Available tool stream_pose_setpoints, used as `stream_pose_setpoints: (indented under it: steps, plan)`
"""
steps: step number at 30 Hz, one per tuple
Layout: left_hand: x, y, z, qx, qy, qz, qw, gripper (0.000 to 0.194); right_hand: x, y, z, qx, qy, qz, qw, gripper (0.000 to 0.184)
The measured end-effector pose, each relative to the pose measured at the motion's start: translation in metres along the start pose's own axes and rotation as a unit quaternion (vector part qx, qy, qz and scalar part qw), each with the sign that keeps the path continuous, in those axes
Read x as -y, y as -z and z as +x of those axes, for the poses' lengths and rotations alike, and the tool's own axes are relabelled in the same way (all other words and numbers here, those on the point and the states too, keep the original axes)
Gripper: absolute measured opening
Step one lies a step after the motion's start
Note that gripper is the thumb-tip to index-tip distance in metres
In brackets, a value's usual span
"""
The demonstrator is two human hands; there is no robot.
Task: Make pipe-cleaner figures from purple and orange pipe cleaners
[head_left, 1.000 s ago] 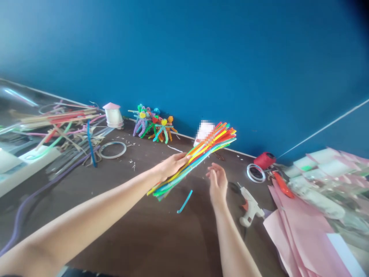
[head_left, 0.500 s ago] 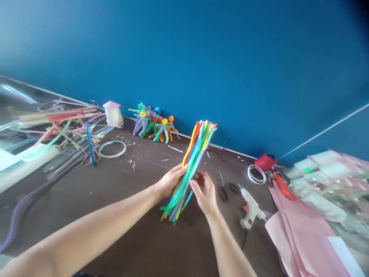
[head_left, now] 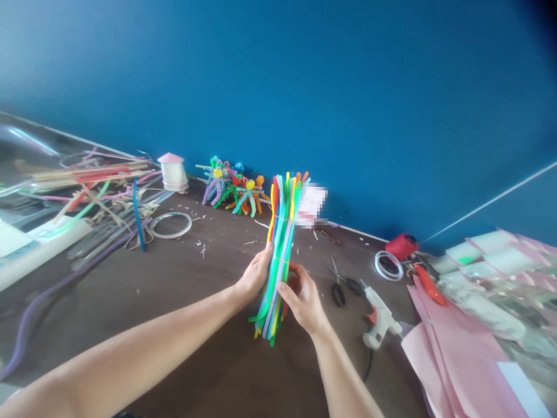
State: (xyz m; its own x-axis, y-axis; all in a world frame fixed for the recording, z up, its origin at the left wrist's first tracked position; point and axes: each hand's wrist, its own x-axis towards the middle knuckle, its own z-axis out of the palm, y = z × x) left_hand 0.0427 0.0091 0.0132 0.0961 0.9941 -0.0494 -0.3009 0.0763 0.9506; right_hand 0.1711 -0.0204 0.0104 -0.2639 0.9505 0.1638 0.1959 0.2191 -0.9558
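On the dark worktop (head_left: 87,296), a loose heap of pipe cleaners and paper strips (head_left: 100,177) lies at far left. Next come a clear tape ring (head_left: 171,225), a small white tower with a pink roof (head_left: 173,174), and pipe-cleaner figures (head_left: 232,194) against the blue wall (head_left: 278,75). Your left hand (head_left: 255,274) presses its fingers (head_left: 263,258) along an upright bundle of coloured pipe cleaners (head_left: 278,249), held between both hands. Your right hand (head_left: 303,301) curls its fingers (head_left: 289,285) round the front. The bundle's foot may touch the worktop; that's hard to tell from here. Further right lie scissors (head_left: 337,290), a hot glue gun (head_left: 378,316), a red thread spool (head_left: 402,247) and pink paper sheets (head_left: 452,360).
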Motion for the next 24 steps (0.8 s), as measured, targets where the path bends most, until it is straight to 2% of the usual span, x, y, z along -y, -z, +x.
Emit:
stream_pose_setpoints:
  steps: [3,5,9,14,18,21,24]
  plan:
    - [-0.001,-0.001,0.001,0.003,0.011,-0.005,1.0,0.055,0.002,-0.001,0.0,0.024,-0.006,0.025,0.999,0.023]
    - [0.003,-0.003,0.002,0.006,0.019,-0.018,1.0,0.055,0.002,0.0,0.0,-0.012,-0.002,0.003,1.0,0.02]
    - [0.013,-0.004,0.005,0.03,0.0,-0.074,0.997,0.046,0.0,0.005,0.001,-0.135,0.003,-0.115,0.984,0.02]
    - [0.011,-0.002,0.007,0.098,-0.041,-0.069,0.992,0.039,0.001,0.004,0.002,-0.151,0.012,-0.137,0.979,0.027]
    - [0.011,0.001,0.008,0.116,-0.029,-0.091,0.989,0.031,0.001,0.005,0.002,-0.148,0.005,-0.042,0.988,0.02]
    - [0.017,0.003,0.01,0.094,0.002,-0.101,0.99,0.027,-0.004,0.007,0.004,-0.13,-0.02,0.08,0.988,0.014]
    - [0.022,0.005,0.011,0.072,0.018,-0.107,0.992,0.024,-0.011,0.009,0.005,-0.106,-0.062,0.158,0.98,0.014]
